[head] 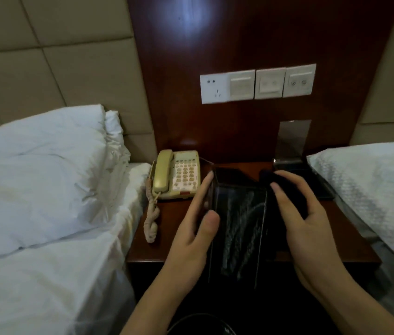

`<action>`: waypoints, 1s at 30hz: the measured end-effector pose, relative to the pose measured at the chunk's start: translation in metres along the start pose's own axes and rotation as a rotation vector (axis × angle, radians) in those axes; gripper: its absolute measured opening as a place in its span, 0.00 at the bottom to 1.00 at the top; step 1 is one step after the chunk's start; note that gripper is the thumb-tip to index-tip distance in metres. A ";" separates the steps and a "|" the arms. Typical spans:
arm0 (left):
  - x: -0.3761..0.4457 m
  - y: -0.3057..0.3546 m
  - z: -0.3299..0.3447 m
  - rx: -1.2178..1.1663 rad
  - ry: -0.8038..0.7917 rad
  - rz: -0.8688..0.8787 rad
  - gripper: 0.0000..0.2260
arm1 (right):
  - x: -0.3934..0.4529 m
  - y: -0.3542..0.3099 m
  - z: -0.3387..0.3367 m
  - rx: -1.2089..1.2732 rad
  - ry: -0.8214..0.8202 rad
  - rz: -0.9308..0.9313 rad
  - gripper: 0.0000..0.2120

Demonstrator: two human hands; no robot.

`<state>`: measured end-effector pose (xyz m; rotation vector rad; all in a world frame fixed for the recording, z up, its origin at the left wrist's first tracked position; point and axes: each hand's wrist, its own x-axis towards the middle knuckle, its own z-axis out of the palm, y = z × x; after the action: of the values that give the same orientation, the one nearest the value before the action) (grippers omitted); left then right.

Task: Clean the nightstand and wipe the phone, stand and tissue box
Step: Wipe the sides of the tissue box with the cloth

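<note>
I hold a glossy black tissue box (pixel 238 228) above the front of the dark wooden nightstand (pixel 179 238); wet wipe streaks show on the face turned towards me. My left hand (pixel 191 238) grips its left edge, thumb on the front and fingers along the side. In my right hand (pixel 312 226) is a dark cloth (pixel 287 192), held against the box's right side. A beige corded phone (pixel 176 175) sits at the nightstand's back left. A shiny upright stand (pixel 292 141) is at the back right.
White-sheeted beds flank the nightstand, the left one (pixel 46 189) with a pillow close to the phone, the right one (pixel 372 189) overlapping the nightstand's edge. A flat dark item (pixel 319 184) lies by the stand. Wall sockets (pixel 256 83) sit above. A dark bin rim (pixel 203 322) is below.
</note>
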<state>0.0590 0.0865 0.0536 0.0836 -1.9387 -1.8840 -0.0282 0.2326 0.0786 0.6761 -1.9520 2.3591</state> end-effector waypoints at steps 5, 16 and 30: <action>0.014 0.049 0.000 -0.310 -0.008 -0.024 0.35 | 0.002 -0.073 0.001 0.014 -0.060 -0.197 0.08; -0.006 0.045 0.031 -0.389 0.248 0.010 0.27 | -0.011 -0.080 -0.005 -0.338 -0.113 -0.398 0.08; -0.014 0.041 0.008 -0.357 0.213 0.008 0.24 | -0.029 -0.079 -0.001 -0.463 0.080 -0.606 0.10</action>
<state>0.0792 0.1020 0.0894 0.1606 -1.4412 -2.0907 0.0199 0.2590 0.1431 0.9406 -1.8153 1.5001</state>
